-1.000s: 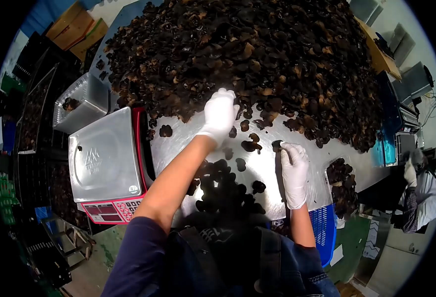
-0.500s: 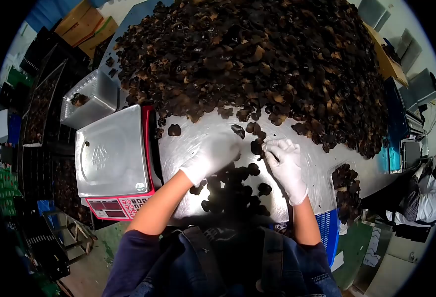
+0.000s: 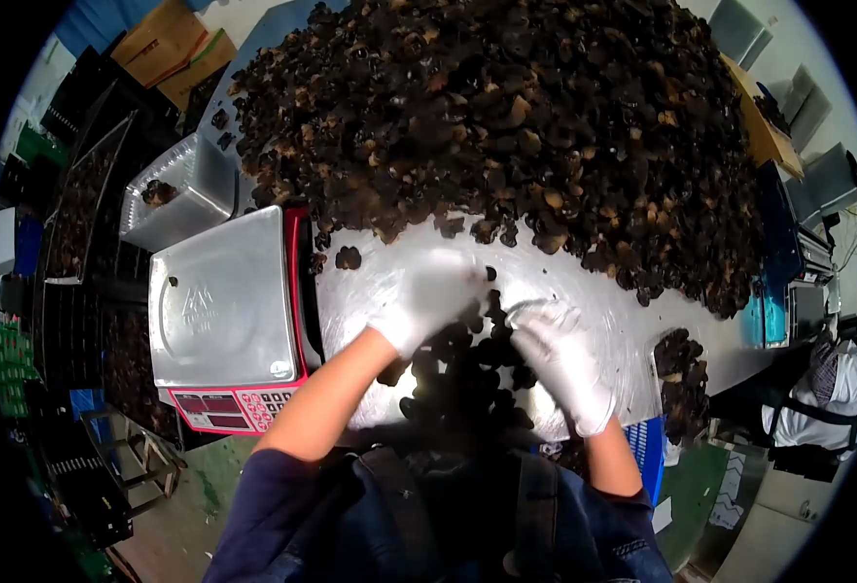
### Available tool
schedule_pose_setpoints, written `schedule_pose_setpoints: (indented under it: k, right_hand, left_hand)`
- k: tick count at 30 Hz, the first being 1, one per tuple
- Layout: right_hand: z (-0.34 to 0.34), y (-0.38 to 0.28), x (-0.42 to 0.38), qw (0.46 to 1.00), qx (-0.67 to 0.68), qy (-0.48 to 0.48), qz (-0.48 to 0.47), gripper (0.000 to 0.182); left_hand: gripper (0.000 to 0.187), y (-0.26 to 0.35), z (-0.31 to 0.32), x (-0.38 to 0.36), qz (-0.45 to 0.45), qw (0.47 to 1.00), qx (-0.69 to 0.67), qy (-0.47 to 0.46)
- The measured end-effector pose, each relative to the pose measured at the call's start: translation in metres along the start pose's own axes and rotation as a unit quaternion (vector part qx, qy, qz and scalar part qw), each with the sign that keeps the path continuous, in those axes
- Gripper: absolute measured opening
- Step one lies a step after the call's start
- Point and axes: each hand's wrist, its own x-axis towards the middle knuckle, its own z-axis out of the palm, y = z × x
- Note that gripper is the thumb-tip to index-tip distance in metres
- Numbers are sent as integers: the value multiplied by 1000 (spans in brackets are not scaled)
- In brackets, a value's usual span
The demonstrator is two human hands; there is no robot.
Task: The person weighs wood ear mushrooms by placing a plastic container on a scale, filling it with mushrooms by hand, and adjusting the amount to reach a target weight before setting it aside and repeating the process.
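Both my hands wear white gloves. My left hand [image 3: 438, 296] is smeared by motion over the metal tabletop [image 3: 360, 291], at the upper left of a small group of dark wood ear mushrooms [image 3: 462, 374]. How its fingers are set is blurred. On the right side of the same group is my right hand [image 3: 561, 360], its fingers reaching left, slightly blurred, beside the nearest pieces. I see nothing held in it. A large heap of wood ear mushrooms [image 3: 506, 126] rises behind my hands. My shadow darkens the group near me.
A red scale [image 3: 219, 301] with a metal pan stands at my left, a clear plastic tub [image 3: 180, 194] behind it. More mushrooms [image 3: 681, 384] lie at the right table edge, near a blue basket [image 3: 647, 452]. Black crates [image 3: 88, 214] are stacked at far left.
The loose pieces between my hands have shifted toward me, joining the near group. My right hand has moved slightly nearer my body, its fingers no longer pinched at a piece.
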Motion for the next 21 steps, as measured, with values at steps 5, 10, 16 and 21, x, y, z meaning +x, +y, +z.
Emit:
schedule_pose_setpoints:
  k: [5,10,16,21]
  right_hand:
    - [0,51,33,957,-96,156,224,44]
    - [3,69,69,930,-207,118,281,74]
    - [-13,84,41,943,-10,261,206,19]
    - [-29,53,-11,916,206,193,285,23]
  left_hand:
    - [22,-11,19,57,-67,973,176,132]
    - [22,-4,12,53,-69,974,144,160]
    - [10,-10,0,-6,-41,986,-43,155]
    - [9,-25,16,-16,-35,999,16,-19]
